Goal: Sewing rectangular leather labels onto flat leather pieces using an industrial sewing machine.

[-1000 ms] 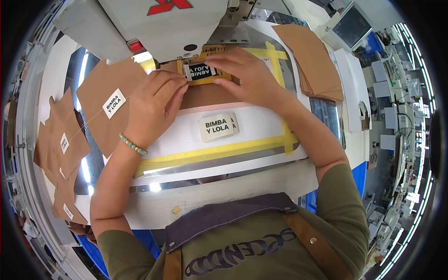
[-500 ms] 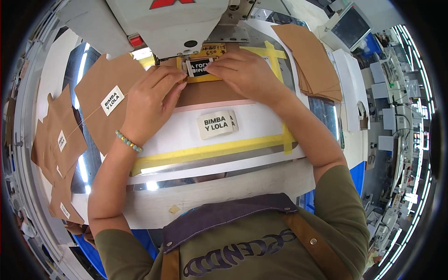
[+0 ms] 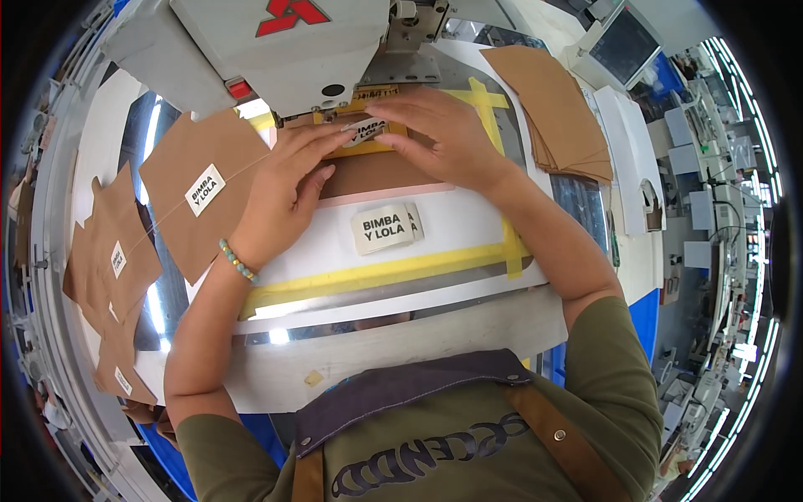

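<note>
Your left hand (image 3: 284, 191): fingers at white label (image 3: 368, 131), grip unclear | your right hand (image 3: 450, 138): thumb, fingers parted beside it | yellow frame (image 3: 361, 149) lies beneath

Over to the right, a screen (image 3: 625, 46) stands near some white paper (image 3: 627, 155); farther off, bright strip lights (image 3: 755, 117) line what might be machines (image 3: 686, 408).

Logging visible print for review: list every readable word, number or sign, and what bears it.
Wording withheld.
White label stack: bold dark letters, readable.
Label at left fingertips: same.
Label on brown panel: same.
Farther labels: small, blurred.
Machine: red emblem.
Shirt: dark letters.
Yellow frame: writing unreadable.
</note>
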Motion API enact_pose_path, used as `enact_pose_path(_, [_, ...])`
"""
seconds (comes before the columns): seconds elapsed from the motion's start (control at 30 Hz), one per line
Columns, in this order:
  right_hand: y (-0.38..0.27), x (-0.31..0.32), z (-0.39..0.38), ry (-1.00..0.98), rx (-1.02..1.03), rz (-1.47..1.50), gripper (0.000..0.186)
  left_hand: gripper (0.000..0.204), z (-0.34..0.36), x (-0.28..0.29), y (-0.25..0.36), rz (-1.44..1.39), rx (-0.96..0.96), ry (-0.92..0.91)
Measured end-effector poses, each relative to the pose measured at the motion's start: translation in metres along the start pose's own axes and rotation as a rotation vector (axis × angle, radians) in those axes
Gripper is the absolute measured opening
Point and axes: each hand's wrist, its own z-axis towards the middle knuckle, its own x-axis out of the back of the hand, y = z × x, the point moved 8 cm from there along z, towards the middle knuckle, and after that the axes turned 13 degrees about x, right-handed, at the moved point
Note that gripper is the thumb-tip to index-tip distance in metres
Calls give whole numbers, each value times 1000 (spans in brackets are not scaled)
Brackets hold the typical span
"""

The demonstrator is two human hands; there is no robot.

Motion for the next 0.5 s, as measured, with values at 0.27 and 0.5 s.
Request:
enact_pose_path(0.27, [21, -22, -19, -37, -551, 235, 26, 47, 0, 0, -11, 76, 123, 30])
enact_pose_path(0.5, [17, -25, -12, -66, -378, 161, 22, 49, -7, -13, 14, 385, -157, -18])
